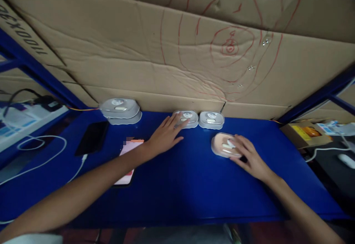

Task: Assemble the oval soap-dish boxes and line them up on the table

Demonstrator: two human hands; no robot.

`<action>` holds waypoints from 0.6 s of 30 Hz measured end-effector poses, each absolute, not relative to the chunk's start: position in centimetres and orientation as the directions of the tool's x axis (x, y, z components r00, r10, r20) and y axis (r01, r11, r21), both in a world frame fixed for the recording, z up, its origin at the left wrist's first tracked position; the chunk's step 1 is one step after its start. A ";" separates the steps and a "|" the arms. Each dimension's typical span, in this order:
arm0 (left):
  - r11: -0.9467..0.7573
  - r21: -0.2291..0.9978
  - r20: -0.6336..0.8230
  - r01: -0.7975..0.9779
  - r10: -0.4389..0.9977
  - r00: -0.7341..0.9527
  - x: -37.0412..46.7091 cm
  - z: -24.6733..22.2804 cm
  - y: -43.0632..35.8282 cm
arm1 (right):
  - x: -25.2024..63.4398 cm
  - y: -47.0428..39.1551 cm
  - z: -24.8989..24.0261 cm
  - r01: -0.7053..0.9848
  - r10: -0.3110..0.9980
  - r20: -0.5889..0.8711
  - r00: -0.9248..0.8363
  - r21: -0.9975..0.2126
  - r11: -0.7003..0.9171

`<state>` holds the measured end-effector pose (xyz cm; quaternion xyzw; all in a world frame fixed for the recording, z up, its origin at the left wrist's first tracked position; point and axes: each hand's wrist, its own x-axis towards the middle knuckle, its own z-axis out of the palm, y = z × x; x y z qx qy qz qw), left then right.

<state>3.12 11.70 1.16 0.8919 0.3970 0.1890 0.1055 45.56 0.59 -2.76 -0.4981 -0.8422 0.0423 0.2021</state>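
My left hand (166, 134) is open, its fingers stretched over the near left side of a small grey box (191, 121) with a clear lid and a round white label. Whether the fingertips press on that lid I cannot tell. A matching grey box (211, 120) stands just to its right. My right hand (249, 155) grips the right end of a peach-coloured box (220, 144) with a clear lid, fingers on top and thumb at the near side. At the back left sit two stacked grey boxes (122, 109).
A lit phone (127, 162) lies partly under my left forearm. Left of it is a dark phone (93, 137) on a white cable (79, 170). Cardboard (124, 51) with red rings walls the back of the blue table (177, 192). An open carton (301, 134) stands at right.
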 end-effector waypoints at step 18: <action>-0.624 0.565 0.144 0.541 0.719 0.679 0.8 1.2 1.8 | 41.5 12.0 -4.8 0.876 0.865 0.480 -0.148 -0.343 0.340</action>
